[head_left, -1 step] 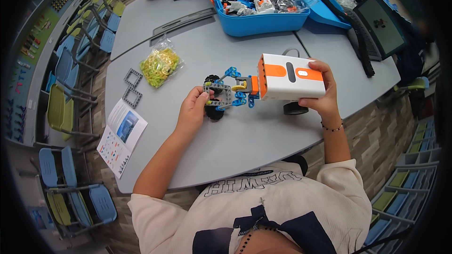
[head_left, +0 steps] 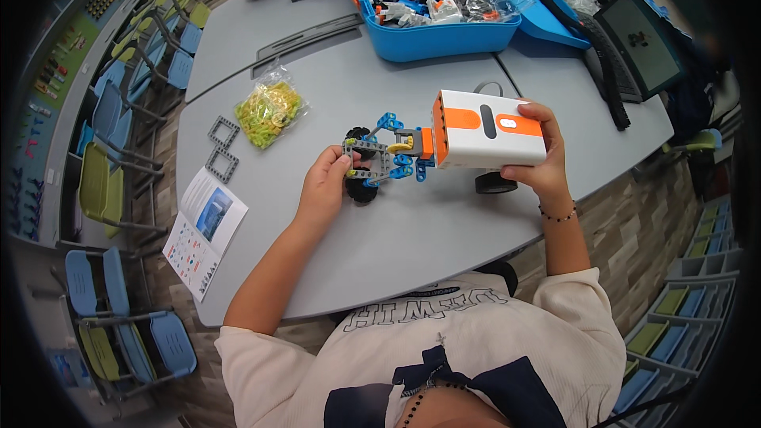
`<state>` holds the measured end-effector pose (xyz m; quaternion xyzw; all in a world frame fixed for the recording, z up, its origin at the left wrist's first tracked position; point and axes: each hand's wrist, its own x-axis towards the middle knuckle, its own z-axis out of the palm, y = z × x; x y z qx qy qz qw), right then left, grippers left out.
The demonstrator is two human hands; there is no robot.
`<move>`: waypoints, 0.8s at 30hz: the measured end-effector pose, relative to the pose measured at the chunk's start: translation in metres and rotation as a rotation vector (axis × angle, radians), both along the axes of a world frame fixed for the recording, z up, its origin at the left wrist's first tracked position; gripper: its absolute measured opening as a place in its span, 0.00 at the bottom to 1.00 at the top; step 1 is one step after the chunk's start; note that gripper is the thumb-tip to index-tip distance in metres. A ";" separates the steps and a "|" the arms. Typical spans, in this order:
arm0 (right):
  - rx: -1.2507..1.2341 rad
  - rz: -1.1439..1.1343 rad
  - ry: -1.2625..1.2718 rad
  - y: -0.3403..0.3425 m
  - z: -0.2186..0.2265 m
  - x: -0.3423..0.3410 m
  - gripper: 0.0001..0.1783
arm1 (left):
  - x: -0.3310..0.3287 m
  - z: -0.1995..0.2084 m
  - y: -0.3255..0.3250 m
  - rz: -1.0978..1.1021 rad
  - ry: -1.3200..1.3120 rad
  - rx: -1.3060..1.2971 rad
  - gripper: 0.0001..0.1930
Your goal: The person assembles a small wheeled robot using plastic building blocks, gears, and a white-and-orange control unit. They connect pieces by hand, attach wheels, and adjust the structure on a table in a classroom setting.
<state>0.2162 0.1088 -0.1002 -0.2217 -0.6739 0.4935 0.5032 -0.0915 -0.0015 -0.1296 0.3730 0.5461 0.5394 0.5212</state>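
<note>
Between my hands is a toy vehicle built of bricks, with a white and orange box (head_left: 468,143) as its body and black wheels beneath. My right hand (head_left: 543,147) grips the right end of this box, thumb on the near side and fingers over the far one. At the other end, my left hand (head_left: 325,178) pinches the grey beam frame (head_left: 366,160) beside two small black wheels. Blue connectors (head_left: 403,166) and an orange piece join frame and box. One larger black wheel (head_left: 496,183) shows under the box's near edge.
A clear bag of yellow-green pieces (head_left: 269,113) lies left, near two grey square frames (head_left: 223,133) and an open instruction booklet (head_left: 204,226). Behind stands a blue bin (head_left: 444,41) of loose parts, its lid leaning right. A laptop (head_left: 638,40) sits at far right.
The vehicle has shifted very slightly to the left. Both hands keep their hold.
</note>
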 end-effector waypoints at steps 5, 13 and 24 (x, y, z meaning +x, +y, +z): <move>-0.008 -0.013 0.032 -0.001 -0.004 -0.003 0.47 | -0.005 -0.003 0.011 -0.021 0.402 0.102 0.14; 0.065 -0.004 0.002 -0.002 -0.005 -0.017 0.46 | -0.002 -0.010 0.027 -0.142 1.042 0.256 0.12; 0.096 -0.047 -0.085 -0.008 -0.002 -0.018 0.48 | -0.005 -0.011 0.032 -0.125 0.861 0.239 0.08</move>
